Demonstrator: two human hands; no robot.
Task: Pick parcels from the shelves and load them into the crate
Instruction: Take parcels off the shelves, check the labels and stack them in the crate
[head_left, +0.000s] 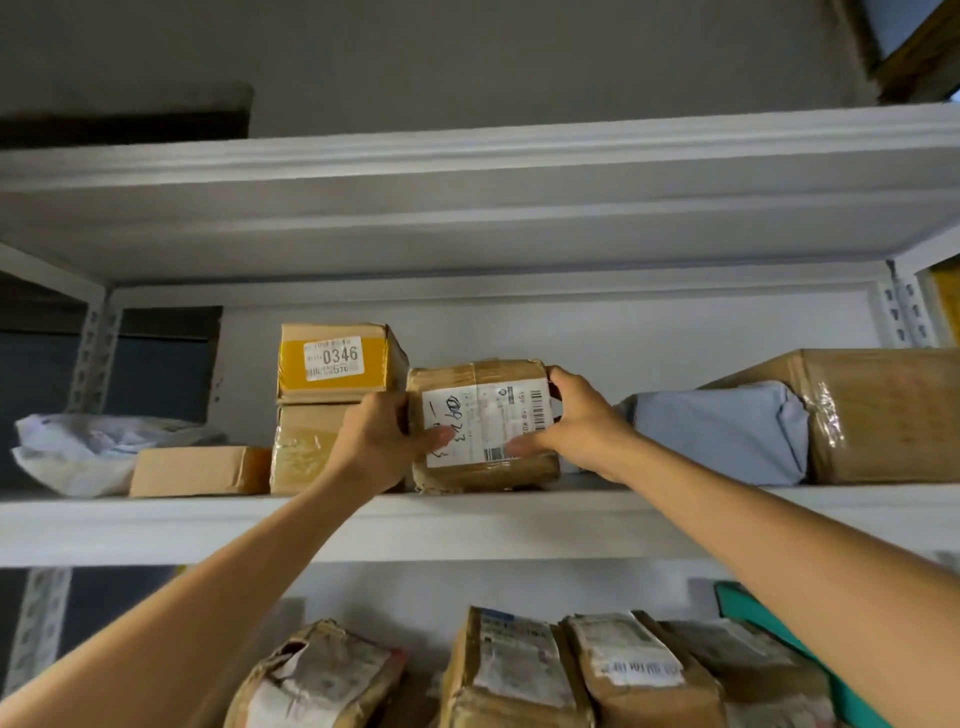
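Nearest the camera, at the bottom of the view, a row of worn brown parcels (519, 670) stands with white labels facing up, their lower parts cut off by the frame. A teal package (753, 613) leans at their right, mostly hidden.

Above them, on the middle shelf (467, 525), the left hand (379, 441) and right hand (576, 421) clasp a taped parcel (488, 415) by its two ends, thumbs on its labelled front. It seems to rest at the shelf's front edge, though its underside is hard to see.

Just left stands a yellow-taped box (337, 361) marked 0346 on a second box (306, 447), then a flat box (200, 470) and a white bag (67, 452). To the right lie a grey-blue bag (722, 431) and a big wrapped box (883, 415), cut off by the frame.
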